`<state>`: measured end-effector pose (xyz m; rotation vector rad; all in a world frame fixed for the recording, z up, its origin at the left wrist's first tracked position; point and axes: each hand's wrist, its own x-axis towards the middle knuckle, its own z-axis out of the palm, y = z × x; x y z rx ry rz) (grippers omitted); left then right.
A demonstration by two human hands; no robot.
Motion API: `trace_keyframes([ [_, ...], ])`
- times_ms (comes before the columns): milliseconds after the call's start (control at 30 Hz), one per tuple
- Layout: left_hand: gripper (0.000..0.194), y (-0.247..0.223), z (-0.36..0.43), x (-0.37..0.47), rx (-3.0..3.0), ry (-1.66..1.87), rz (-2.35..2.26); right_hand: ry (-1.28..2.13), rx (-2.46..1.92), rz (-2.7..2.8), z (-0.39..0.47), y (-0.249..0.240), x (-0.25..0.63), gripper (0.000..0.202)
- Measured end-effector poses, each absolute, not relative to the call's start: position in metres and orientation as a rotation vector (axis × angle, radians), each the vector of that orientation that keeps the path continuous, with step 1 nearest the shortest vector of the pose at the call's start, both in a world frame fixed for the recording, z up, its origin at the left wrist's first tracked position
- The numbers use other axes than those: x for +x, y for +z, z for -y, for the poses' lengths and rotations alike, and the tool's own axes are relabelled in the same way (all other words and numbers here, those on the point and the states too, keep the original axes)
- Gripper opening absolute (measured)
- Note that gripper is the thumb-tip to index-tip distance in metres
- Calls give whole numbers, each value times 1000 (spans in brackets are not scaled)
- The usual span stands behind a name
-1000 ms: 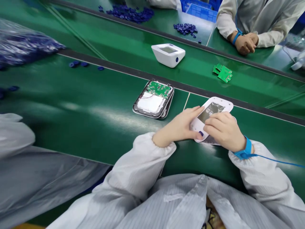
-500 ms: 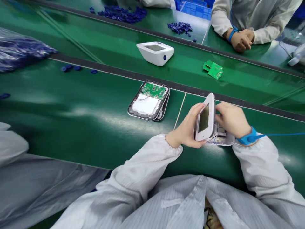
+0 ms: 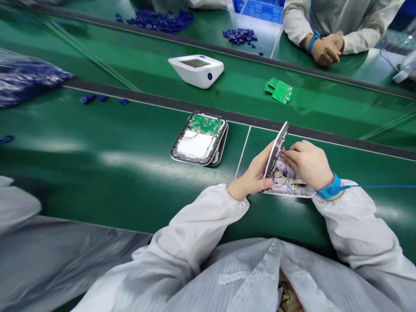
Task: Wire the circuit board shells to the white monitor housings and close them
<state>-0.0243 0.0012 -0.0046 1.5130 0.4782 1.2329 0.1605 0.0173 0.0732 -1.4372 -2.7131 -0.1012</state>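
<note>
My left hand (image 3: 255, 175) grips the front cover (image 3: 275, 149) of a white monitor housing, its thumb at the lower edge. The cover stands tilted nearly on edge, so its inner side faces right and the screen is out of sight. Beneath and to the right lies the white back shell (image 3: 303, 190), with thin coloured wires (image 3: 285, 177) loose inside. My right hand (image 3: 307, 162), wearing a blue wrist strap (image 3: 329, 188), has its fingertips pinched close to the cover's inner side. Something small and reddish shows at those fingertips; what they hold is unclear.
Stacked covers with a green circuit board (image 3: 206, 125) lie left of my hands. Beyond the dark rail (image 3: 156, 107), the belt carries a finished-looking white monitor (image 3: 208, 77) and green boards (image 3: 282, 92). Blue round parts (image 3: 162, 21) are heaped farther back. A co-worker's hands (image 3: 326, 48) rest opposite.
My left hand has turned the cover so its screen faces away and the wires inside show. My right fingers have come into view, pinched. The white monitor and green boards have shifted left on the belt.
</note>
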Motion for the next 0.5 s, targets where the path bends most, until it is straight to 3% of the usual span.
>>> trace_keyframes([
  [200,92,1,0,-23,1411,1192,-488,43,-1317,2653,-20,69,166,26],
  [500,95,1,-3,-21,1434,1197,-486,132,-1308,2685,-20,72,165,26],
])
